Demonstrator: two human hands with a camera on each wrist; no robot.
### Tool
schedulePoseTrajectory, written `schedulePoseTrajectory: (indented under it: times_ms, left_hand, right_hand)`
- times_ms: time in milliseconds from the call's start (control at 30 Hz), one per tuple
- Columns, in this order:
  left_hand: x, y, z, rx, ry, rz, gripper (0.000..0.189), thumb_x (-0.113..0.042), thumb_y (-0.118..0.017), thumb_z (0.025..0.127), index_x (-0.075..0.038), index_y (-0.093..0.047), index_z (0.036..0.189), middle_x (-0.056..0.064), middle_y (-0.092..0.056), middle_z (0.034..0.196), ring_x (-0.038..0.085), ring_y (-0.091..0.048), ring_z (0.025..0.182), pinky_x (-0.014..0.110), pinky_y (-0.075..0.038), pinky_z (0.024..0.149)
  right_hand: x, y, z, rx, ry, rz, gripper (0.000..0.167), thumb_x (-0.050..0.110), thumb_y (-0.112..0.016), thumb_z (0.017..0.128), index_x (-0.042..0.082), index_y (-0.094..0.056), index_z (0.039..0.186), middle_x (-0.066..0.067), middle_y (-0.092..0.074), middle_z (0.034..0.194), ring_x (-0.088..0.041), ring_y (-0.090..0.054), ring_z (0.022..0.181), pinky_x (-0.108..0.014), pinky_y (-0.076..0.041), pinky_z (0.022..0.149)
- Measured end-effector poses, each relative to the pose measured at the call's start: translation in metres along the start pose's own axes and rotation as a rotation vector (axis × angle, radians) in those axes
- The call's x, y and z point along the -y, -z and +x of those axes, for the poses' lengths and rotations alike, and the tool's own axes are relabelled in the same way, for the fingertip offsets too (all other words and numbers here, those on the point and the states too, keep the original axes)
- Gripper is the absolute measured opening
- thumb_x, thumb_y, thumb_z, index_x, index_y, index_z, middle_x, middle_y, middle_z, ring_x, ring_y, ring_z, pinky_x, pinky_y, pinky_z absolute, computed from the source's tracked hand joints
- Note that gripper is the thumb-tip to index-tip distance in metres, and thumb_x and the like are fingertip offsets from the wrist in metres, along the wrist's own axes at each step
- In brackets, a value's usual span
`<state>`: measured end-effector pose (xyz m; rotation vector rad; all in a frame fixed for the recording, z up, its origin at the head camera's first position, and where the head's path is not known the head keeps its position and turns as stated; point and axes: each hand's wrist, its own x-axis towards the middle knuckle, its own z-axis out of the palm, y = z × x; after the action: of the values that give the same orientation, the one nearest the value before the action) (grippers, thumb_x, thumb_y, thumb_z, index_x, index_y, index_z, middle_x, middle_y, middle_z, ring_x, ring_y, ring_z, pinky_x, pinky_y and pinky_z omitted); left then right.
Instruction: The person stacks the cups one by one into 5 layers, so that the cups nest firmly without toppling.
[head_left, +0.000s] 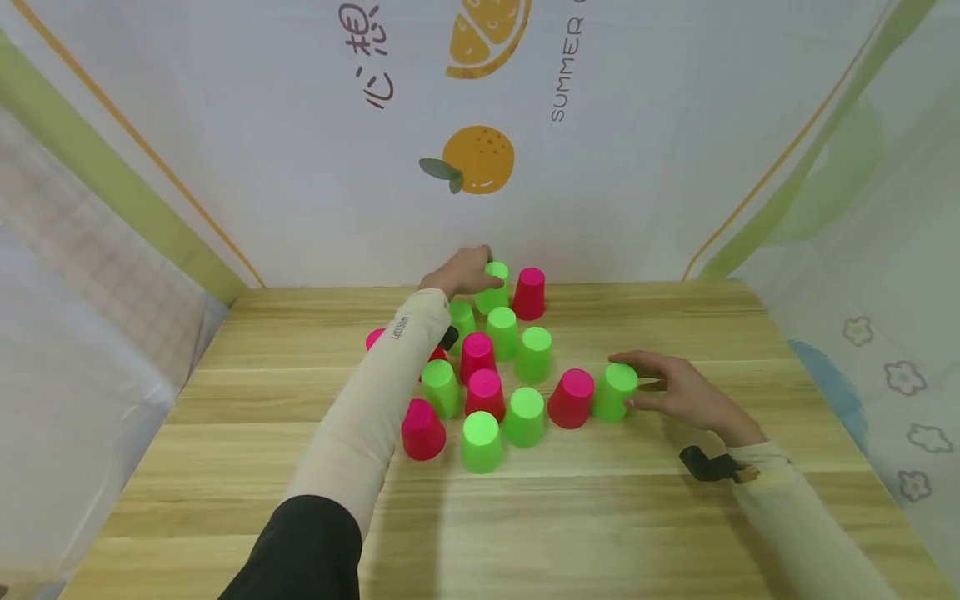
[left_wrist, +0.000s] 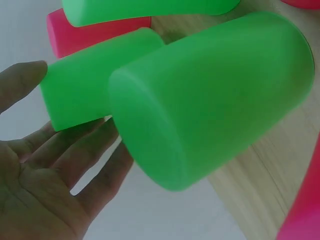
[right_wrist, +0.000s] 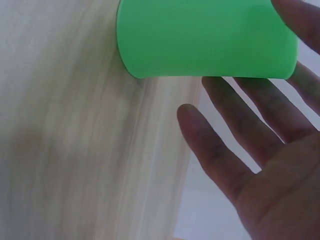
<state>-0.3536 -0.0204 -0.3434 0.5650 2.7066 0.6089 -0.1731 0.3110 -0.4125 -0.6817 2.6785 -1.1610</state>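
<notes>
In the head view, upturned green and pink cups stand in a loose cluster on the wood-grained counter (head_left: 600,517), narrow closed ends up; the left hand (head_left: 463,272) reaches to the back green cup (head_left: 491,302), just beside the back pink cup (head_left: 529,296), its grip set round the upper part, while the right hand (head_left: 678,390) has thumb and fingers on either side of the outer green cup (head_left: 615,393) at the cluster's right end, next to the right pink cup (head_left: 571,399). They look like thin, plain plastic: probably very light, fairly stiff with a little give, hard to break but easy to knock over, so a neighbour brushed in passing could slide or tip. The left wrist view shows the thumb at the closed-end edge of the back green cup and the fingers on its opposite side, a light pinch; a large green cup (left_wrist: 215,100) nearer the camera hides some fingertips, and whether they touch it I cannot tell. In the right wrist view the grip spans the outer green cup near its closed end, one finger standing clear of the wall. The smooth taper may slip upward through loose fingers, so mid-wall, with thumb opposite fingers, seems the surest hold, pressed gently.
</notes>
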Motion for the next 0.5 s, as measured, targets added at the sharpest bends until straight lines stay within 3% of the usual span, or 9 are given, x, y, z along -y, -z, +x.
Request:
schedulePoseTrajectory:
  times_ms: [167, 400, 500]
  left_hand:
    - [-0.0023, -0.0023, -0.0021, 0.065, 0.031, 0.021, 0.043, -0.029, -0.063, 0.097, -0.003, -0.049, 0.13, 0.012, -0.06, 0.126, 0.026, -0.056, 0.119, 0.04, -0.05, 0.104]
    - [-0.0043, -0.0039, -0.0012, 0.124, 0.062, 0.061, 0.047, -0.03, -0.062, 0.098, -0.004, -0.046, 0.134, 0.012, -0.059, 0.13, 0.027, -0.055, 0.124, 0.041, -0.05, 0.106]
    - [-0.0039, -0.0062, 0.0006, 0.127, 0.07, 0.065, 0.048, -0.03, -0.06, 0.1, -0.005, -0.044, 0.138, 0.013, -0.058, 0.134, 0.027, -0.055, 0.127, 0.041, -0.049, 0.107]
  right_hand:
    - [0.0024, -0.0018, -0.0005, -0.018, 0.028, 0.039, 0.054, 0.01, -0.075, 0.089, -0.001, -0.055, 0.138, -0.017, -0.064, 0.133, -0.007, -0.062, 0.115, -0.049, -0.058, 0.095]
    - [0.0029, -0.0027, 0.0, -0.026, 0.013, 0.038, 0.053, 0.01, -0.075, 0.089, 0.001, -0.056, 0.138, -0.016, -0.065, 0.131, -0.02, -0.065, 0.114, -0.05, -0.058, 0.094]
    - [0.0008, -0.0035, 0.0007, -0.031, 0.01, 0.043, 0.053, 0.01, -0.075, 0.089, 0.001, -0.056, 0.138, -0.015, -0.066, 0.13, -0.012, -0.064, 0.112, -0.05, -0.058, 0.094]
